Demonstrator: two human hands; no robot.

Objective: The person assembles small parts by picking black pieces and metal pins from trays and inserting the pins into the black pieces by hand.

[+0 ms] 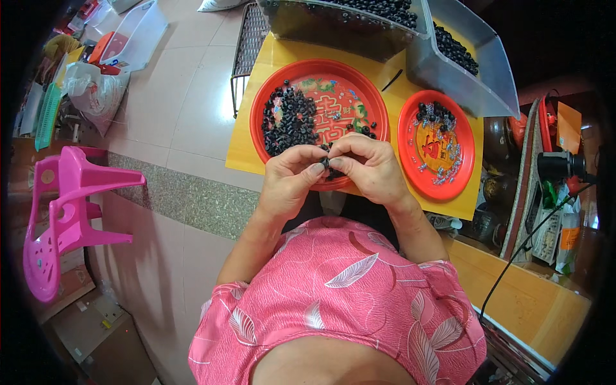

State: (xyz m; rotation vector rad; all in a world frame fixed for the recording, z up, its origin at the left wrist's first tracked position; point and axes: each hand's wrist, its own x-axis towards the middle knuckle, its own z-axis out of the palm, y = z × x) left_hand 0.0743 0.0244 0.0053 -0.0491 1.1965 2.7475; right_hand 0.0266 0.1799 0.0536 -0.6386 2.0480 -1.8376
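Note:
My left hand (pixel 292 174) and my right hand (pixel 370 165) meet over the near rim of a large round red tray (pixel 258 102). Thumb and forefinger of each are pinched together on a small black part (pixel 326 162), mostly covered by the fingertips. Many small black parts (pixel 289 122) lie heaped in the tray's left half, with a few more at its right side. To the right stands a smaller red oval tray (pixel 405 131). It holds some black parts (pixel 436 115) at the far end and small clear or silvery pieces (pixel 449 160) along its right side.
Two clear plastic bins (pixel 346 32) (pixel 475 90) of black parts stand behind the trays on a yellow board (pixel 247 144). A pink plastic chair (pixel 70 212) lies on the tiled floor at left. At right are a black device on a cable (pixel 561 165) and assorted household items.

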